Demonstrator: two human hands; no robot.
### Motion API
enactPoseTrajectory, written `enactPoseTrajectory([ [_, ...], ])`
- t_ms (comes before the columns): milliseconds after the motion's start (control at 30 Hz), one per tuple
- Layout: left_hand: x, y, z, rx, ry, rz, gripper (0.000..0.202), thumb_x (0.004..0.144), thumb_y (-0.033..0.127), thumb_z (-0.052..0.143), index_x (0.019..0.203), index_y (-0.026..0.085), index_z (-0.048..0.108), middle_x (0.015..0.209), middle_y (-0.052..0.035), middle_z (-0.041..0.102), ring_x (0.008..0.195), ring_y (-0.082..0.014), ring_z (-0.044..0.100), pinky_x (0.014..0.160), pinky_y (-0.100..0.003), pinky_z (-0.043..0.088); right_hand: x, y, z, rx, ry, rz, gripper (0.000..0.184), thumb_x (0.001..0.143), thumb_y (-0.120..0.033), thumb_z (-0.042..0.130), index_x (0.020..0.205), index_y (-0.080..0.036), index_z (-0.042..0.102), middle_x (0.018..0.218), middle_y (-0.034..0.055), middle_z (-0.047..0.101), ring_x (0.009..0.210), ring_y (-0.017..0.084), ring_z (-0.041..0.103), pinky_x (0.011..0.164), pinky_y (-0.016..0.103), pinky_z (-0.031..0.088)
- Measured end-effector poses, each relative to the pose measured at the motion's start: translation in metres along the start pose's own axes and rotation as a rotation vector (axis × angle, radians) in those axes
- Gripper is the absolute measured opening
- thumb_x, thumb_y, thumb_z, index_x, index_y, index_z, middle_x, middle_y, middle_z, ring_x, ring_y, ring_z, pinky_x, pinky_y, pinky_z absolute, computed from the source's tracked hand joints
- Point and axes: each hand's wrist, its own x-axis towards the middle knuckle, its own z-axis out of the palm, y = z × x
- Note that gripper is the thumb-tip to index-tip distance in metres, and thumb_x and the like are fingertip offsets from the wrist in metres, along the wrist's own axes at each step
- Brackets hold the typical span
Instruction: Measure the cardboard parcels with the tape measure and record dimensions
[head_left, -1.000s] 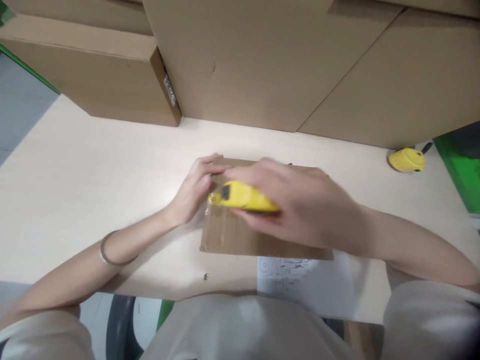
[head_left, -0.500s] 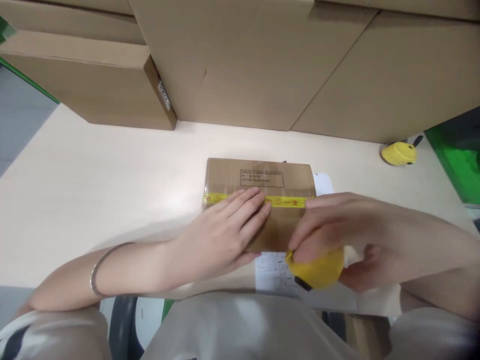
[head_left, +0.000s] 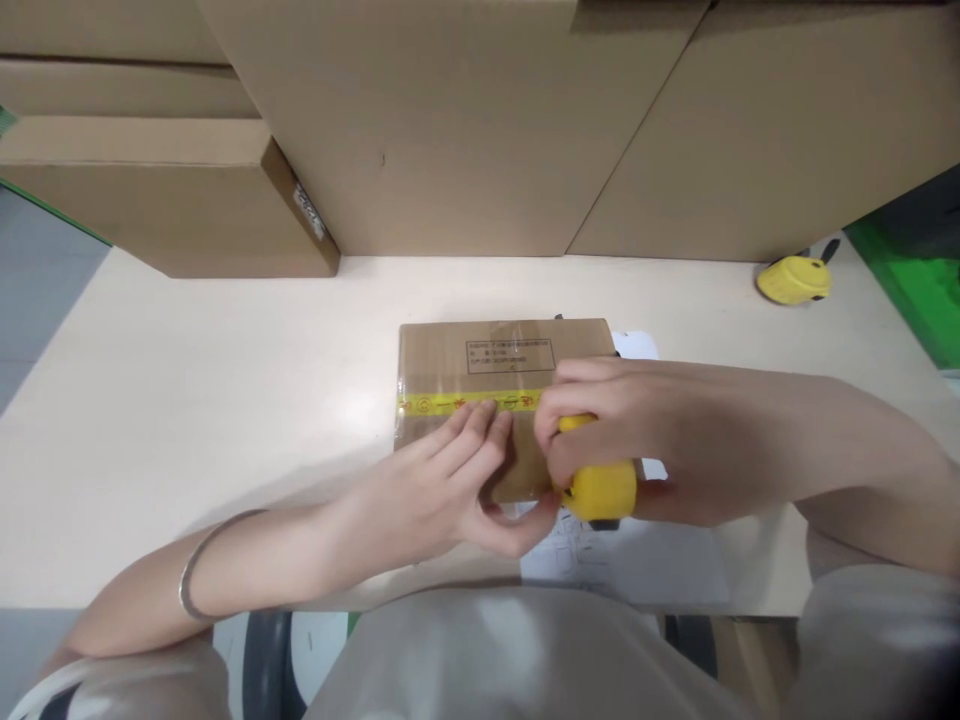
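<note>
A brown cardboard box (head_left: 435, 360) lies on the table in front of me. A band of yellow tape (head_left: 442, 402) with red print runs along its top. My left hand (head_left: 457, 480) rests on the box's near part, fingers stretched out over the tape's lower edge. Its thumb reaches right, close to or touching a rounded yellow tool (head_left: 604, 490) with a black part. My right hand (head_left: 607, 410) is wrapped round that tool at the box's right end. The fingers hide much of the tool, so its exact kind is unclear.
Large cardboard boxes (head_left: 450, 140) stand along the back, with a flatter box (head_left: 172, 215) at the left. Another yellow object (head_left: 793, 280) with a black lever lies at the back right. Printed white sheets (head_left: 630, 560) are partly under the box, by the table's near edge.
My right hand has brought the yellow tool left and up, against the box's right end. My left thumb has stretched toward it. The view has also shifted slightly.
</note>
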Motion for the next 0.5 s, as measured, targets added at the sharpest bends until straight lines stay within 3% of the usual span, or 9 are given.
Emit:
enactPoseTrajectory([
  [133, 0.000, -0.001, -0.001, 0.012, -0.003, -0.011, 0.073, 0.092, 0.017, 0.056, 0.152, 0.033, 0.017, 0.124, -0.0151, 0.066, 0.117, -0.0295, 0.067, 0.094, -0.042, 0.058, 0.002, 0.006, -0.003, 0.030, 0.020, -0.012, 0.012, 0.085, -0.016, 0.061, 0.090, -0.024, 0.067, 0.096, 0.0036, 0.067, 0.085, 0.018, 0.053, 0.066, 0.028, 0.038],
  [233, 0.000, -0.002, -0.005, 0.037, -0.087, 0.010, 0.081, 0.097, 0.024, 0.053, 0.161, 0.037, 0.004, 0.125, -0.0129, 0.065, 0.118, -0.0283, 0.066, 0.098, -0.041, 0.054, 0.002, 0.010, -0.003, 0.062, 0.011, -0.036, 0.010, 0.085, -0.018, 0.061, 0.091, -0.024, 0.066, 0.098, 0.0041, 0.067, 0.088, 0.018, 0.054, 0.068, 0.028, 0.039],
  [333, 0.002, -0.003, -0.008, 0.014, -0.161, 0.035, 0.082, 0.097, 0.028, 0.051, 0.164, 0.033, 0.005, 0.129, -0.0139, 0.063, 0.120, -0.0304, 0.064, 0.105, -0.042, 0.049, 0.003, 0.012, -0.004, 0.076, -0.017, -0.034, 0.011, 0.087, -0.018, 0.060, 0.093, -0.025, 0.066, 0.101, 0.0039, 0.066, 0.093, 0.019, 0.054, 0.071, 0.029, 0.041],
  [500, 0.004, -0.004, -0.010, -0.044, -0.177, 0.018, 0.077, 0.097, 0.035, 0.048, 0.164, 0.032, 0.009, 0.131, -0.0156, 0.062, 0.120, -0.0342, 0.064, 0.105, -0.044, 0.046, 0.010, 0.027, -0.017, 0.123, -0.062, -0.014, 0.025, 0.083, -0.007, 0.057, 0.100, -0.023, 0.064, 0.109, 0.0041, 0.065, 0.101, 0.017, 0.053, 0.083, 0.029, 0.044],
])
